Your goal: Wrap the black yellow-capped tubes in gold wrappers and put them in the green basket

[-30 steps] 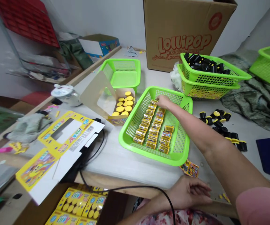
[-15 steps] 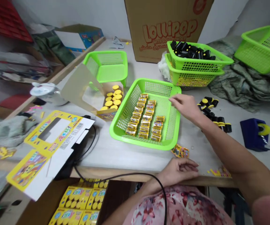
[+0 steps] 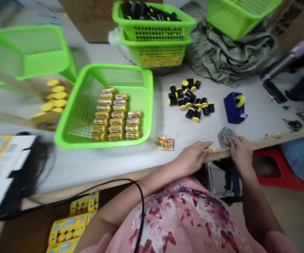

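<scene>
At the table's front edge my right hand [image 3: 241, 151] pinches a small crumpled grey cloth [image 3: 225, 136] that lies on the tabletop. To its left, my left hand [image 3: 192, 157] rests over the edge with fingers stretched out, holding nothing visible. Small pink and yellow bits [image 3: 210, 150] sit on the edge between the two hands, close to the left fingertips. Left of that hand lie small printed yellow packets [image 3: 165, 143]. A green basket [image 3: 148, 119] holds rows of yellow-wrapped candies [image 3: 116, 123] and stands further left.
Several black canisters with yellow lids [image 3: 190, 100] lie loose beyond my hands, beside a blue tape dispenser [image 3: 232, 109]. Stacked green baskets [image 3: 159, 35] stand behind. A black cable [image 3: 101, 183] crosses the front left edge. An open carton [image 3: 48, 123] holds yellow-lidded pieces.
My right hand has left the green basket's side and moved right to the table edge, where it grips the grey cloth. The view has turned to the right.
</scene>
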Tool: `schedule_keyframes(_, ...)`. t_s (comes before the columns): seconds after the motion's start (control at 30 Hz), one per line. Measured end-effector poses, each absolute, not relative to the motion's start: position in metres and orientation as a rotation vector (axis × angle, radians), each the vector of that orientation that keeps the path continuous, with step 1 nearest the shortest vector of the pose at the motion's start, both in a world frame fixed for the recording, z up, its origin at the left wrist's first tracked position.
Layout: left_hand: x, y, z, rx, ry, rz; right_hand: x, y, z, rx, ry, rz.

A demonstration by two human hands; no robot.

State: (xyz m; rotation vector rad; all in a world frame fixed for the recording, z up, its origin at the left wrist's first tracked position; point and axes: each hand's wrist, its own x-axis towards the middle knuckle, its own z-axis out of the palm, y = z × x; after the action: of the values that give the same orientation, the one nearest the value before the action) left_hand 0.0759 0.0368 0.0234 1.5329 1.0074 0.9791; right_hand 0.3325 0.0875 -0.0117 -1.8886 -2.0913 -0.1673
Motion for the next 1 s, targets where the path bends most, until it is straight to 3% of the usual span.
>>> schedule_keyframes(0.2,0.115,0.077,0.008,2.067,1.149,0.662,0.321,0.077,-0.006,-1.130,-2.166,0.184)
schedule_keyframes(0.37,0.113,0.078,0.013,2.082,1.234,0.562,0.309,0.063,0.002,-1.157,-2.193,0.191)
schedule_keyframes(0.7,0.050,0.016,0.009,1.610,1.176,1.092,0.321,0.081,0.043,-1.518,-2.137,-0.549)
schedule_keyframes(0.77,0.025,-0.002,0.001,1.483,1.372,1.180,0.293,0.086,0.036,-1.427,-2.226,-0.462)
schedule_keyframes(0.9,-0.012,-0.017,-0.016,1.350,1.806,1.272,0.206,0.086,0.011,-0.976,-2.472,0.016)
schedule_keyframes(1.0,-0.022,-0.016,-0.024,1.391,1.956,1.195,0.160,0.084,-0.005,-0.855,-2.616,0.109)
